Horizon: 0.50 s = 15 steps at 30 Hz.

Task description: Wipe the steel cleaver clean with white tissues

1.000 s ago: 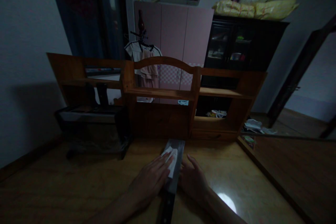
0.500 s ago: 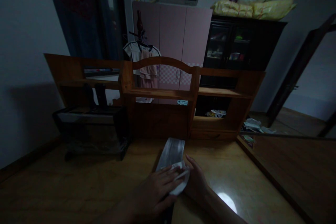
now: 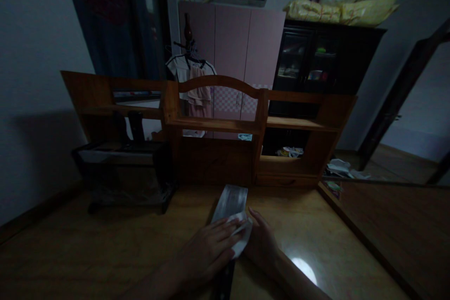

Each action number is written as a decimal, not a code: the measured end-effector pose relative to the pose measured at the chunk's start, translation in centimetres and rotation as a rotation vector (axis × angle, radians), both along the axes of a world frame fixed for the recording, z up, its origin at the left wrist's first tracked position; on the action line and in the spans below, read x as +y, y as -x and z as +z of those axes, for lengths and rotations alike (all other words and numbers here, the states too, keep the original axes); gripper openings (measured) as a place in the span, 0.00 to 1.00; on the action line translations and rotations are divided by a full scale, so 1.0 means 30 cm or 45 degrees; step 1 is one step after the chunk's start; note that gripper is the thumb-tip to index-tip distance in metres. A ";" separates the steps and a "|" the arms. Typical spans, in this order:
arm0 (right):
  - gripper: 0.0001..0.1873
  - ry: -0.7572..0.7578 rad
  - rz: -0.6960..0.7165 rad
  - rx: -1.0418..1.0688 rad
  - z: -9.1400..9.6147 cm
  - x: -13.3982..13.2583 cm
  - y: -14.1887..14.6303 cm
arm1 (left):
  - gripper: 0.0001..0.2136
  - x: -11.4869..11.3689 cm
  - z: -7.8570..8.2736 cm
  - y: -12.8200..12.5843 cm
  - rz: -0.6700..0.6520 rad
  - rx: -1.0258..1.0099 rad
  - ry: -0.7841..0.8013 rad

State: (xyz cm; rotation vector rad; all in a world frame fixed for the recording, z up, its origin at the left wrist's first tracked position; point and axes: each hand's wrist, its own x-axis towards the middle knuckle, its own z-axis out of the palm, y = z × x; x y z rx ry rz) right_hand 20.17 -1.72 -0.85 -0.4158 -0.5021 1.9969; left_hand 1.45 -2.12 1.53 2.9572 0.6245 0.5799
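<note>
Broad-bladed knife (image 3: 230, 201), dark-handled: middle of the wooden tabletop (image 3: 305, 220), blade end toward the wooden shelf unit (image 3: 214, 125). White tissue (image 3: 242, 245): against the blade, grasped by the left hand (image 3: 209, 247) — fingers extended across it. Right hand (image 3: 262, 243): beside the blade, thumb raised — cannot tell whether it grips anything.

Yellow bags (image 3: 369, 12) lie atop a dark cabinet (image 3: 356, 61).

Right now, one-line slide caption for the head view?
Left hand presses a white wipe to a broad knife blade on a wooden desk, right hand close alongside.
</note>
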 end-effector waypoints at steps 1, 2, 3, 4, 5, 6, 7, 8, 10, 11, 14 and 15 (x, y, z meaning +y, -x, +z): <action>0.19 -0.005 -0.008 -0.005 0.000 -0.001 0.000 | 0.24 0.002 -0.004 0.001 0.003 0.004 0.002; 0.19 -0.009 -0.012 -0.008 0.000 -0.001 0.001 | 0.23 0.004 -0.005 0.002 0.001 0.004 0.005; 0.19 -0.016 -0.010 -0.012 -0.001 -0.002 0.001 | 0.23 0.005 -0.004 0.002 -0.003 -0.003 0.005; 0.19 -0.027 -0.004 -0.019 -0.002 -0.001 0.002 | 0.23 0.005 -0.002 0.003 -0.003 -0.010 0.006; 0.20 -0.042 0.002 -0.027 -0.005 -0.001 0.003 | 0.23 0.005 0.002 0.003 0.000 -0.016 0.005; 0.20 -0.059 0.005 -0.032 -0.008 0.001 0.003 | 0.22 0.005 0.006 0.003 0.007 -0.023 0.003; 0.20 -0.075 0.007 -0.031 -0.013 0.003 0.004 | 0.22 0.004 0.010 0.003 0.014 -0.035 -0.001; 0.20 -0.090 0.006 -0.027 -0.019 0.007 0.005 | 0.22 0.004 0.012 0.003 0.023 -0.043 -0.003; 0.19 -0.109 -0.004 -0.024 -0.034 0.014 0.007 | 0.21 0.004 0.013 0.003 0.043 -0.065 -0.002; 0.19 -0.110 -0.012 -0.032 -0.041 0.018 0.008 | 0.22 0.005 0.011 0.004 0.053 -0.075 -0.002; 0.16 -0.112 -0.085 -0.054 -0.053 0.024 0.009 | 0.23 0.008 0.003 0.008 0.067 -0.076 -0.014; 0.15 -0.116 -0.103 -0.051 -0.053 0.024 0.009 | 0.23 0.008 0.001 0.010 0.058 -0.074 -0.021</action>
